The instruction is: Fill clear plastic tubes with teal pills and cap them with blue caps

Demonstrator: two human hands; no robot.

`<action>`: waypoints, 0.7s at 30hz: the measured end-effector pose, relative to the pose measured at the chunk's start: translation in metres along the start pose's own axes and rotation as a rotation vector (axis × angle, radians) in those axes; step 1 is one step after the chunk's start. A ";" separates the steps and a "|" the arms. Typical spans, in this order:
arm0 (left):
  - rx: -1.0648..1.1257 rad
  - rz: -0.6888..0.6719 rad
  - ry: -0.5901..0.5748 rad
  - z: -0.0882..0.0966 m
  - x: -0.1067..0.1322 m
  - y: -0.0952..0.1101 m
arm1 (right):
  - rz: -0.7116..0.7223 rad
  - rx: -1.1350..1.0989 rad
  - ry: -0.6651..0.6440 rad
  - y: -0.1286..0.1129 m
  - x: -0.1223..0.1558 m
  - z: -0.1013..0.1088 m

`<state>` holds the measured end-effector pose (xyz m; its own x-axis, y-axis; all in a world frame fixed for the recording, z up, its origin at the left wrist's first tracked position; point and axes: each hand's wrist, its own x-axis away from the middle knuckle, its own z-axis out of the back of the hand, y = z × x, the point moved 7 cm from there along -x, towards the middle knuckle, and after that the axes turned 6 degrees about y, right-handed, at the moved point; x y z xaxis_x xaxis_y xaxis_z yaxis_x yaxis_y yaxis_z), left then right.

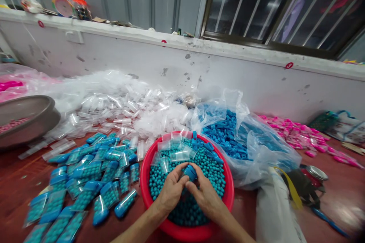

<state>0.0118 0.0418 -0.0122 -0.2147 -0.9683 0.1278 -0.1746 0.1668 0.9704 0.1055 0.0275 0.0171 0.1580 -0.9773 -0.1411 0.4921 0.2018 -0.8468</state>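
Note:
Over a red basin (144,182) full of teal beads (211,190), my left hand (172,188) and my right hand (207,195) meet with fingers closed around a blue cap (190,172). Both thumbs are close together below it. Whether a clear tube is attached to the cap is hidden by my fingers. Several empty clear tubes (179,155) lie on the beads just beyond my hands. Loose blue caps (209,147) rest on the beads at the basin's far right.
Left of the basin is a pile of bead-filled tubes (88,171) with blue caps. Empty clear tubes (125,106) heap behind. On the right are a plastic bag of blue caps (225,133), pink pieces (302,136) and a white sack (276,209). A brown bowl (42,110) stands far left.

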 end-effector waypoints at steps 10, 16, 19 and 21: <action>-0.076 -0.127 0.072 0.005 0.005 0.003 | 0.098 0.068 0.105 -0.008 -0.001 0.008; 0.048 -0.069 0.044 0.004 0.000 0.009 | 0.089 0.356 -0.023 -0.009 0.003 -0.011; 0.137 -0.059 -0.061 -0.003 0.000 0.009 | 0.091 0.250 -0.003 -0.013 -0.001 -0.008; 0.151 -0.026 -0.068 -0.005 0.001 0.006 | 0.127 0.168 0.018 -0.017 -0.001 -0.007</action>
<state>0.0152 0.0412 -0.0052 -0.2722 -0.9585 0.0842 -0.3221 0.1732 0.9307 0.0908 0.0248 0.0281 0.2132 -0.9440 -0.2517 0.6054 0.3299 -0.7243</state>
